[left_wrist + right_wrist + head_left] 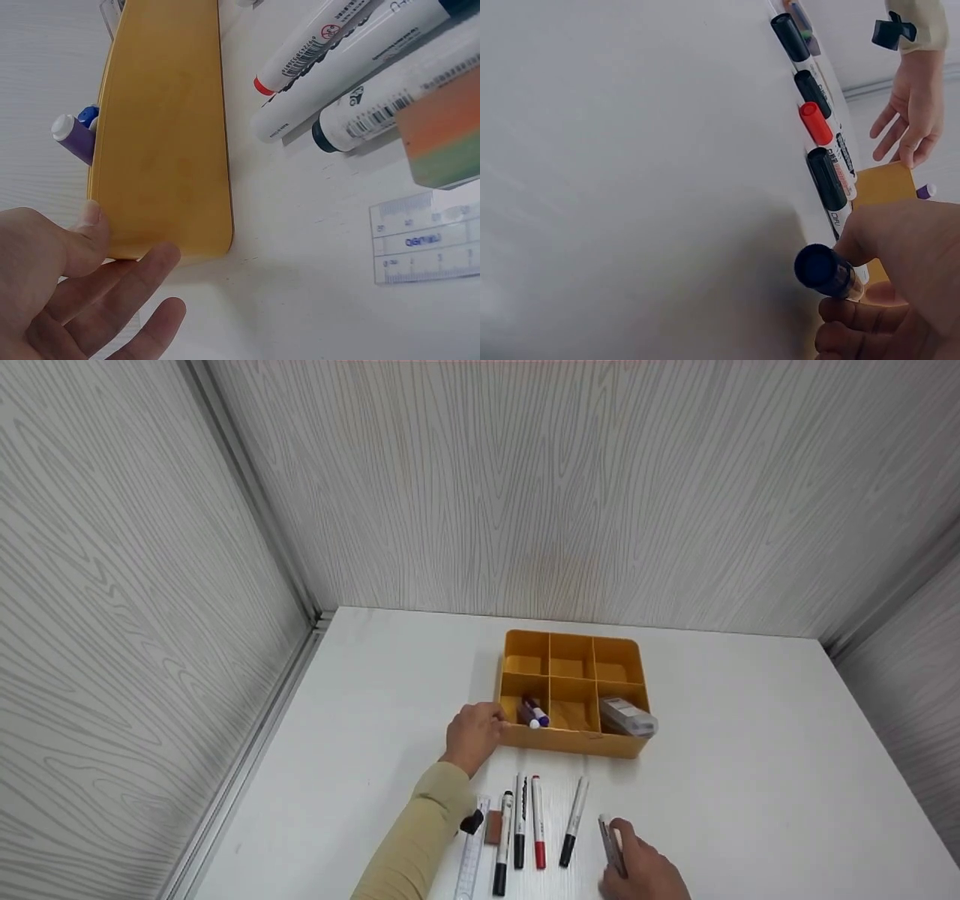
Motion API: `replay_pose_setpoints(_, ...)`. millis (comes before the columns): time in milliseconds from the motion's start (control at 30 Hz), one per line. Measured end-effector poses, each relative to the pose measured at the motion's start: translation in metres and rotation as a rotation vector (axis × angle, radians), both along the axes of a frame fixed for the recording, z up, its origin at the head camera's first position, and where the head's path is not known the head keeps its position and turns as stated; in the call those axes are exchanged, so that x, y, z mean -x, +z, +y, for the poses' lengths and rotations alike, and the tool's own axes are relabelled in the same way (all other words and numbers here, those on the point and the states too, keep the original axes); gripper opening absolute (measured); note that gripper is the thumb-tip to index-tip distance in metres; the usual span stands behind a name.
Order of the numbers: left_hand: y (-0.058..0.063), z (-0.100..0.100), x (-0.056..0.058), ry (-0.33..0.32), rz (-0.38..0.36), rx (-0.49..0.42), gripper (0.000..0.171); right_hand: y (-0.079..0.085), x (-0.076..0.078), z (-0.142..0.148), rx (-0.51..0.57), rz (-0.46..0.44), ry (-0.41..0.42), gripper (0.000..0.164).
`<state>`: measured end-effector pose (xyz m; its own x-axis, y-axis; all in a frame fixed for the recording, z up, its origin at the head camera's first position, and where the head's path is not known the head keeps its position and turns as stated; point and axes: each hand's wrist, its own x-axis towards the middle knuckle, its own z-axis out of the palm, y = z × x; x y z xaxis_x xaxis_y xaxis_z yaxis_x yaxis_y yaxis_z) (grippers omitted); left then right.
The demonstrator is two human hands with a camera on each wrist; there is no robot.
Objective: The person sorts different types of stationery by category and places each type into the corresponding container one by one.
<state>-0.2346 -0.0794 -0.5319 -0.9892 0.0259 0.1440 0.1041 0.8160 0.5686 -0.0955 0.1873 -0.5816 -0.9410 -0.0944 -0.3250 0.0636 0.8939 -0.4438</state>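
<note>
My left hand (475, 735) holds the front left corner of a yellow divided organizer box (570, 741), its thumb at the top rim (96, 172) and its other fingers by the side wall. Two markers (534, 712), one with a purple barrel (75, 142), lean in the box's front left compartment. Low over the table at the right, my right hand (646, 862) pinches a whiteboard marker (610, 844) between thumb and fingers. Its dark blue end (821, 266) points toward the right wrist camera, and the palm hides part of the barrel.
Between the hands lie a black-capped marker (575, 821), a red-capped marker (538, 825) and two more black-capped ones. Left of these are an orange-and-green block (442, 139) and a clear ruler (470, 855). A clear plastic case (628, 717) sits in the box's front right compartment.
</note>
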Motion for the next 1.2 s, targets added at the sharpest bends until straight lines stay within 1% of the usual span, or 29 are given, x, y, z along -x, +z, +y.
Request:
replay_pose_setpoints(133,0.001,0.000,0.000,-0.001,-0.005,-0.009,0.008,0.006,0.005,0.003,-0.008,-0.011,-0.024,0.064)
replay_pose_setpoints(200,0.002,0.001,-0.001,0.001,-0.018,-0.016,0.008,0.009,0.007,0.004,-0.014,0.016,-0.026,0.062)
replay_pose_setpoints(333,0.003,0.002,-0.001,0.001,-0.031,-0.013,0.008,0.015,0.009,0.005,-0.026,0.128,-0.002,0.054)
replay_pose_setpoints(400,0.003,0.002,0.000,0.000,-0.034,-0.011,0.008,0.017,0.009,0.005,-0.029,0.208,0.012,0.051)
replay_pose_setpoints(500,0.003,0.001,-0.001,0.002,-0.031,-0.014,0.007,0.021,0.011,0.004,-0.018,0.317,0.028,0.047)
replay_pose_setpoints(600,0.001,0.001,-0.001,0.004,-0.026,-0.016,0.005,0.026,0.014,0.003,0.009,0.396,0.041,0.043)
replay_pose_setpoints(900,0.001,-0.001,-0.001,0.004,-0.026,-0.005,0.006,0.048,0.033,-0.009,0.074,0.520,0.088,0.037)
replay_pose_setpoints(1133,0.004,0.000,-0.002,-0.003,-0.034,0.006,0.008,0.066,0.050,-0.023,0.055,0.634,0.147,0.027)
replay_pose_setpoints(1200,0.004,0.001,-0.001,-0.003,-0.035,0.006,0.007,0.071,0.055,-0.028,0.054,0.660,0.164,0.027)
